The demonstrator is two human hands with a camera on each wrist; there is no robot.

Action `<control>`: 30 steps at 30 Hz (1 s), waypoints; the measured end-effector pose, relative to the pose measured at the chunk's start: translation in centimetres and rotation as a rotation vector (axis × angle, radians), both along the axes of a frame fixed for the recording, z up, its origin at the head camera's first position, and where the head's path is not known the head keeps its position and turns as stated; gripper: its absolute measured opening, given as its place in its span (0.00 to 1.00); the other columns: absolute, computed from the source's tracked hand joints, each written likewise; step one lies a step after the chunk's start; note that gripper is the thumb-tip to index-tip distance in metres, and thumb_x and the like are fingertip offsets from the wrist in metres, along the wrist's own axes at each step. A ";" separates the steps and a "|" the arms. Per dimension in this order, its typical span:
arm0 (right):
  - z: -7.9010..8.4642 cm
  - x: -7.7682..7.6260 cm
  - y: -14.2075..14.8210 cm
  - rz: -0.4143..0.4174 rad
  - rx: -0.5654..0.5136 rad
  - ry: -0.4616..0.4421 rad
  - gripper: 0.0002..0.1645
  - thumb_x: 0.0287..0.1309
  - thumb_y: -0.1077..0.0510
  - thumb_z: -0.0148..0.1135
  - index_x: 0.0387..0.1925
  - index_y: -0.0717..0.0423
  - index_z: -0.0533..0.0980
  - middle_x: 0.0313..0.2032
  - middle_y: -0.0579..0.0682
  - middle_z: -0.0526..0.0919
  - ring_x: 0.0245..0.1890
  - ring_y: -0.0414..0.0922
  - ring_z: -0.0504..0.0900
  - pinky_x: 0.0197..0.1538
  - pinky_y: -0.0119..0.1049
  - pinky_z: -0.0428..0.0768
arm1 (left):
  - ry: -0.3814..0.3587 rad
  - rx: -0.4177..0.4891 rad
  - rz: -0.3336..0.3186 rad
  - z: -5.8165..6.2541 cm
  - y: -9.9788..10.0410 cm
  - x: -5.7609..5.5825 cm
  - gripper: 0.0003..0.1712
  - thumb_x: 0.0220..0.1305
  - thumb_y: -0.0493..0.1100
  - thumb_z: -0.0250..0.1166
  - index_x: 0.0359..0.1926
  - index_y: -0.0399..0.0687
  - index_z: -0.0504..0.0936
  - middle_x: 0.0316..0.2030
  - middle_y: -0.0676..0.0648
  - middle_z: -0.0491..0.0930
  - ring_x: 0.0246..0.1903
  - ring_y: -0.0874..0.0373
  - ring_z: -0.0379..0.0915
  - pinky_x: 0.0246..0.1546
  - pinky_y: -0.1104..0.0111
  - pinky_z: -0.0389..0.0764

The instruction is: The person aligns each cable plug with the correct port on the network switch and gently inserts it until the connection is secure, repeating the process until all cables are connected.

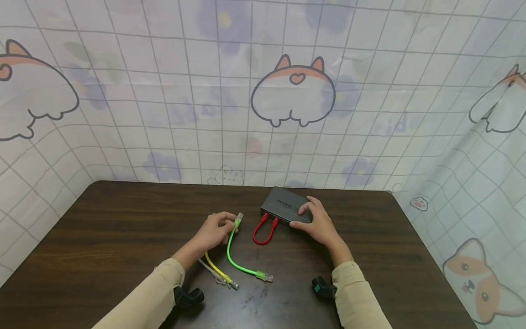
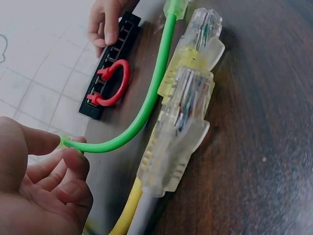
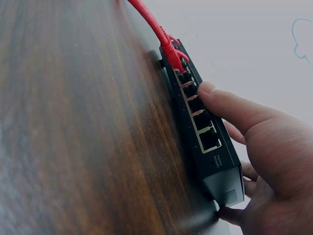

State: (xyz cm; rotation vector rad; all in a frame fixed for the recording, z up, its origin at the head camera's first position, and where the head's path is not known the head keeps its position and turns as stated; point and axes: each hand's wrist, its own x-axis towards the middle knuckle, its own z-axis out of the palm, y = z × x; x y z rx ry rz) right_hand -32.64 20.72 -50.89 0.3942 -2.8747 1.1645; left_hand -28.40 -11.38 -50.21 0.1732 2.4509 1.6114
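Dark wood table under both hands, grid-patterned backdrop beyond them; left hand pinching green cable, right hand gripping dark switch box.

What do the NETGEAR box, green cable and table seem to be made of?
NETGEAR box: painted metal or plastic, unclear which; matte, dark grey, crisp edges. Green cable: probably flexible plastic; it curves smoothly with slight sheen. Table: wood or laminate; brown grain, pale reflections suggest satin.
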 end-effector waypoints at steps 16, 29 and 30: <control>-0.2 -0.1 0.1 0.004 -0.008 0.007 0.23 0.48 0.45 0.74 0.36 0.51 0.70 0.73 0.59 0.54 0.73 0.60 0.54 0.65 0.61 0.63 | -0.015 0.087 -0.020 0.0 0.1 0.1 0.09 0.70 0.38 0.54 0.48 0.39 0.72 0.39 0.37 0.85 0.19 0.56 0.68 0.26 0.66 0.72; 0.0 0.1 0.1 0.011 -0.011 0.006 0.23 0.49 0.45 0.73 0.36 0.52 0.70 0.73 0.59 0.54 0.73 0.61 0.54 0.64 0.62 0.63 | 0.073 0.031 0.024 0.0 0.6 0.4 0.08 0.66 0.38 0.62 0.45 0.44 0.75 0.34 0.42 0.86 0.19 0.57 0.69 0.22 0.68 0.71; 0.0 0.1 0.1 0.010 -0.010 0.006 0.23 0.49 0.45 0.73 0.36 0.52 0.70 0.73 0.59 0.54 0.73 0.61 0.54 0.64 0.62 0.63 | 0.085 0.015 0.029 0.0 0.7 0.4 0.08 0.65 0.38 0.63 0.44 0.44 0.75 0.34 0.43 0.87 0.19 0.57 0.69 0.21 0.68 0.71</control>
